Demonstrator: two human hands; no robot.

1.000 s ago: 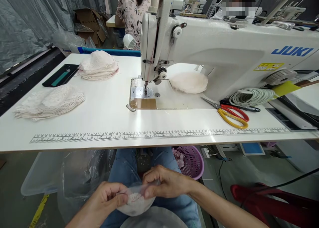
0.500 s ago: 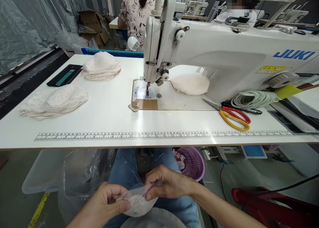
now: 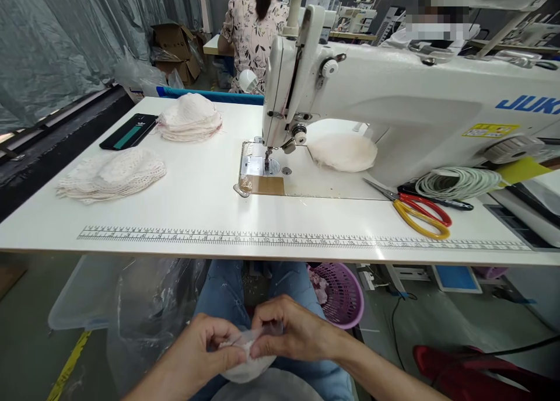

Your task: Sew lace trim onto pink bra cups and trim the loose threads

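Over my lap, below the table edge, both hands pinch one small white lace fabric piece [image 3: 247, 363]. My left hand [image 3: 205, 348] grips its left side with thumb and fingers closed. My right hand [image 3: 291, 331] is curled over its top right edge. A white sewing machine [image 3: 394, 106] stands on the white table [image 3: 196, 208], its needle [image 3: 266, 159] over the metal plate. Two stacks of lace pieces lie on the table's left, one near [image 3: 111, 173] and one farther back [image 3: 190, 118]. Another pale fabric piece [image 3: 343, 152] rests under the machine arm.
Red and yellow scissors [image 3: 420, 211] and a coiled white cord [image 3: 455, 182] lie right of the needle. A black phone [image 3: 129, 131] sits at the far left. A purple basket [image 3: 339, 293] and clear plastic bags [image 3: 144, 313] are under the table. A person in a floral top [image 3: 256, 30] sits behind.
My hands have drawn closer together on the lace piece, folding it smaller. The view has shifted slightly, so the table and machine appear further right.
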